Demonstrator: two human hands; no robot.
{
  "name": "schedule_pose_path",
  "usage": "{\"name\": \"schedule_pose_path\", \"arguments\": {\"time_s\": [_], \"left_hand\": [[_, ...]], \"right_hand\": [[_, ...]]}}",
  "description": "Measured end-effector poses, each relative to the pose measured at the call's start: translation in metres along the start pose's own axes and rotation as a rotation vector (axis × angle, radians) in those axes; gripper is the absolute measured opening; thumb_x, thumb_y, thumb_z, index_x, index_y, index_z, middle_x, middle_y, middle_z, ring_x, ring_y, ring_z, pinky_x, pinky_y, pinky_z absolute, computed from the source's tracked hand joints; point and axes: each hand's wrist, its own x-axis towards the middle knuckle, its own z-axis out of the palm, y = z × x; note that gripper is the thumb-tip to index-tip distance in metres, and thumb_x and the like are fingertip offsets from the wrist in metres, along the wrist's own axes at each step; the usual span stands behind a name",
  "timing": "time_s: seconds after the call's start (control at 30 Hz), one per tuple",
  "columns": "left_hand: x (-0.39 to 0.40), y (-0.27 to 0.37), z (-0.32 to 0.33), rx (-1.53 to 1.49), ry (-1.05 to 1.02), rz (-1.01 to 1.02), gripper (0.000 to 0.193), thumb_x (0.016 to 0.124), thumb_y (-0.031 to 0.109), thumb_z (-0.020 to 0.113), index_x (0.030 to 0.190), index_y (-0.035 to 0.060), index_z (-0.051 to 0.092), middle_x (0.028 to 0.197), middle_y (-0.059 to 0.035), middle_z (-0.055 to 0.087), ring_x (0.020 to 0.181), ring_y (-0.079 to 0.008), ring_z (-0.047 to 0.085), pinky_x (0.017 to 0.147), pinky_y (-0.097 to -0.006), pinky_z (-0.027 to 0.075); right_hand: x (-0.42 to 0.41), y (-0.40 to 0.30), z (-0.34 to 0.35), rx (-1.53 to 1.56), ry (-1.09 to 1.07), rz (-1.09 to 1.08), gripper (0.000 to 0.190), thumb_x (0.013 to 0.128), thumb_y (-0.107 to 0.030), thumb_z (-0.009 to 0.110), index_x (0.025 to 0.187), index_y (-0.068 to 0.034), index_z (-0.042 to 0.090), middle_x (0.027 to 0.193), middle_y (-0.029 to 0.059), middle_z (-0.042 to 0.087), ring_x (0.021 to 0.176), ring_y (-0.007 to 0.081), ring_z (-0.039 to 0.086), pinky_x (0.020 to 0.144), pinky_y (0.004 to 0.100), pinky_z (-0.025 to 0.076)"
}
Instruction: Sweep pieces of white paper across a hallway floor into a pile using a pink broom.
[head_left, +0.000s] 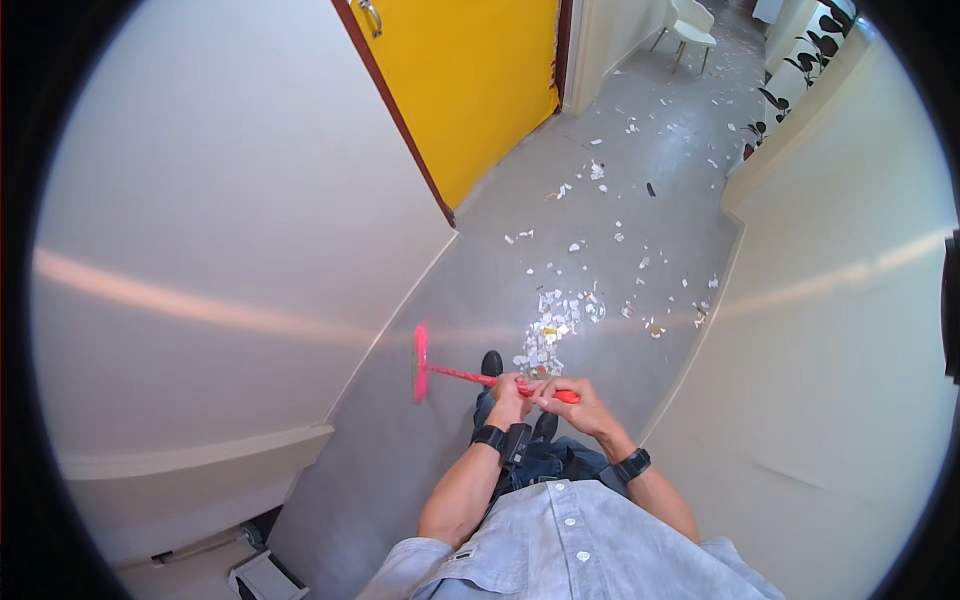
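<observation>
In front of my waist, both hands grip the red handle (457, 373) of a broom. My left hand (511, 395) is wrapped around the shaft. Closer to the handle's end, my right hand (577, 406) has its fingers closed about it. The pink broom head (421, 364), a little blurred, is out to the left, low over or on the grey floor (420, 457); I cannot tell whether it touches. Just beyond my hands lies a heap of white paper-like scraps (551, 319), some yellow or brown among them. My black shoe (491, 363) is beside the heap.
White walls (210, 225) flank the corridor. A yellow door (472, 82) with a metal handle (370, 16) is on the left. More scraps (597, 170) litter the floor toward a white chair (691, 30). Dark-leaved plants (817, 49) line the right; a white box-like object (268, 579) is lower left.
</observation>
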Motion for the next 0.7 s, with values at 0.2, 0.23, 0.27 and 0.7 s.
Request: {"name": "schedule_pose_path", "arguments": {"time_s": [0.2, 0.23, 0.27, 0.7], "left_hand": [[0.081, 0.057, 0.001, 0.168, -0.075, 0.072, 0.026, 0.084, 0.01, 0.052, 0.063, 0.0151, 0.037, 0.058, -0.002, 0.043, 0.05, -0.018, 0.045, 0.049, -0.0338, 0.04], [0.087, 0.067, -0.005, 0.22, -0.362, 0.159, 0.025, 0.081, 0.013, 0.055, 0.06, 0.0155, 0.042, 0.056, -0.0015, 0.045, 0.047, -0.0181, 0.047, 0.044, -0.034, 0.041], [0.1, 0.079, 0.008, 0.382, -0.173, 0.054, 0.025, 0.082, 0.018, 0.054, 0.06, 0.0149, 0.043, 0.058, -0.0027, 0.048, 0.048, -0.0181, 0.049, 0.045, -0.0343, 0.042], [0.069, 0.186, 0.223, 1.221, -1.017, 0.579, 0.028, 0.092, 0.032, 0.051, 0.078, 0.009, 0.059, 0.074, 0.0, 0.057, 0.066, -0.0137, 0.057, 0.057, -0.0282, 0.046]], "right_hand": [[0.084, 0.043, -0.001, -0.066, -0.07, 0.055, 0.011, 0.087, -0.003, 0.065, 0.077, 0.001, 0.062, 0.093, 0.0084, 0.068, 0.108, 0.0228, 0.06, 0.098, 0.0372, 0.044], [0.099, 0.046, -0.001, -0.038, -0.087, 0.067, 0.009, 0.087, -0.003, 0.065, 0.079, 0.001, 0.063, 0.093, 0.0078, 0.068, 0.107, 0.0211, 0.06, 0.097, 0.0361, 0.044], [0.114, 0.047, -0.001, -0.095, -0.044, 0.026, 0.008, 0.087, -0.004, 0.064, 0.081, 0.001, 0.064, 0.094, 0.0071, 0.068, 0.106, 0.0194, 0.06, 0.096, 0.0349, 0.045], [0.25, -0.103, -0.02, -0.348, 0.501, -0.115, 0.015, 0.086, -0.016, 0.069, 0.083, -0.001, 0.067, 0.081, 0.0069, 0.068, 0.076, 0.013, 0.061, 0.073, 0.0289, 0.049]]}}
